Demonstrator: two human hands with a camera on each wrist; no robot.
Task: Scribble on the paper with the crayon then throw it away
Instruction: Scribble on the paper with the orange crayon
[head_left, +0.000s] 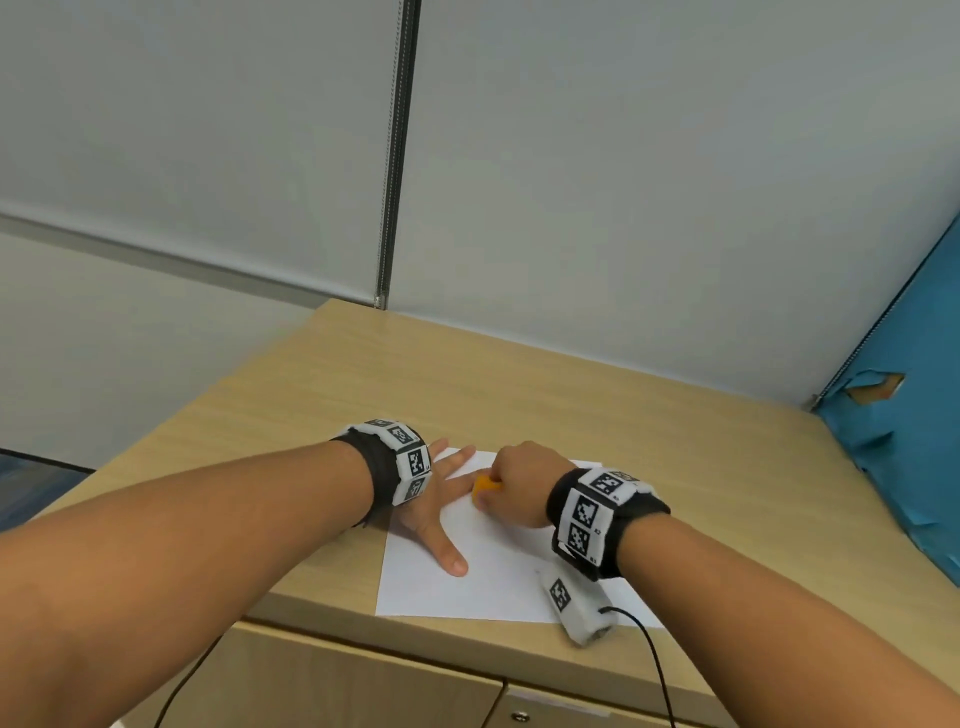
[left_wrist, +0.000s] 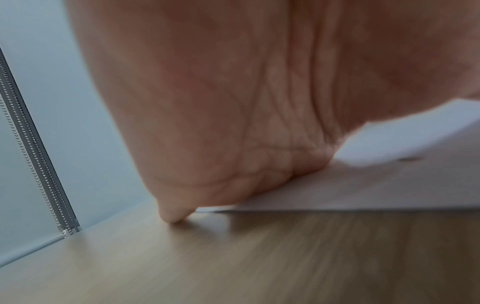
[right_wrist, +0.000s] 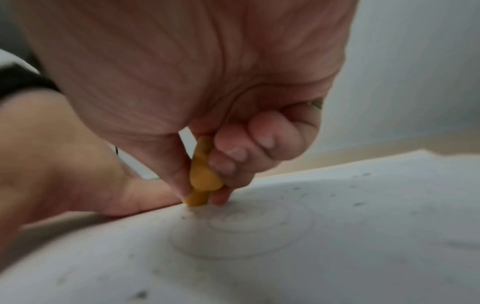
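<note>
- Paper (head_left: 498, 566) lies flat on the wooden surface (head_left: 623, 405), near its front edge.
- Left hand (head_left: 436, 499) is spread, fingers straight, pressing the sheet's left side down.
- Right hand (head_left: 519, 480) has its fingers (right_wrist: 228, 162) curled round the orange crayon (right_wrist: 202, 174), tip touching the paper beside faint looping marks (right_wrist: 241, 226).

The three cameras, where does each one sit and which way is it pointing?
Head: worn on the head, facing forward and down at the table; both forearms, left hand flat on the paper, right hand holding the orange crayon.
Left wrist: low under the left palm, looking along the tabletop toward the wall.
Right wrist: under the right palm, looking at the fingers pinching the crayon against the paper.
Shared: all three views show the paper.
</note>
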